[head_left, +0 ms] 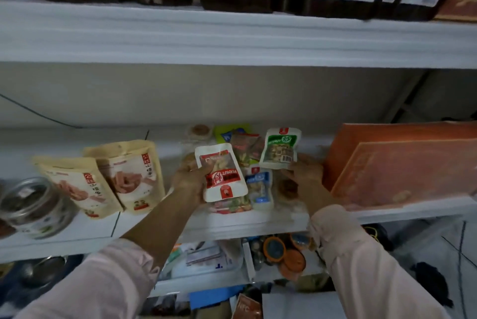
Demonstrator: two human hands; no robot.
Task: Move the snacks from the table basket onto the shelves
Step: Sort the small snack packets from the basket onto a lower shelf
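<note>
The left hand [192,179] grips a white and red snack packet [222,172] by its left edge, thumb on the front, and holds it just above the pile of small snacks [240,202] on the middle shelf [77,236]; I think it is being laid on top of the pile. The packet is turned upside down, and the word "PEANUT" can be read on its red label. To the right of this hand, the right hand [303,176] pinches a white and green packet [280,148] at its lower corner and holds it upright, probably to find a free place for it. Its green label has writing, but it is too blurred to read; a barcode is visible. Just right of the right hand lies an orange box [402,163], which limits the space. Left of the left hand stand two beige pouches [124,176] with red labels, and further left a glass jar [31,205]. The table basket is not in view.
</note>
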